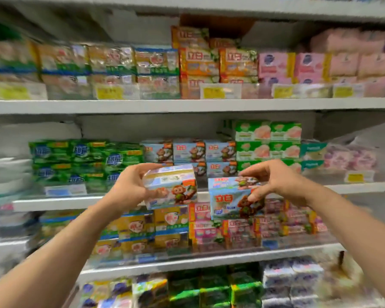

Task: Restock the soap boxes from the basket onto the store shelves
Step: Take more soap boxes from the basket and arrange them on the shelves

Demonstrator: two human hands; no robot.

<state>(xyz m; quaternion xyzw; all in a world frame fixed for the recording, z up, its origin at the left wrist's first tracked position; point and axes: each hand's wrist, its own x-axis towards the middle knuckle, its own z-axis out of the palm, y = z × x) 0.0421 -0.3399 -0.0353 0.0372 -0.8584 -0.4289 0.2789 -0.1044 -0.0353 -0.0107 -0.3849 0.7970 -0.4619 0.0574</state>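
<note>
So both hands are up in the middle of the frame, each carrying one of those light blue monkey-print soap boxes. The left hand (129,185) is gripping the left soap box (170,187) from its left end, fingers curling over the top and thumb underneath, so the box is sticking out to the right of the grip with its long axis running roughly left to right, tipped a bit so the top face is showing. The right hand (273,181) is pinching the right soap box (233,197) from above and from the right, fingers over the top edge and thumb pressing on the front face, so this box is lying left of and below the grip, long axis also running across the frame. The two boxes are sitting just beside each other, not touching as far as I can tell. Directly behind and above them, at center frame, the matching row of monkey soap boxes (190,152) is sitting on the middle shelf (60,202), and there's a gap in front of that row. I'm guessing both boxes are going in there long side facing out, and the right one looks nearer the gap, though the picture is blurring badly so depth is hard to call. No basket is showing in view.
</note>
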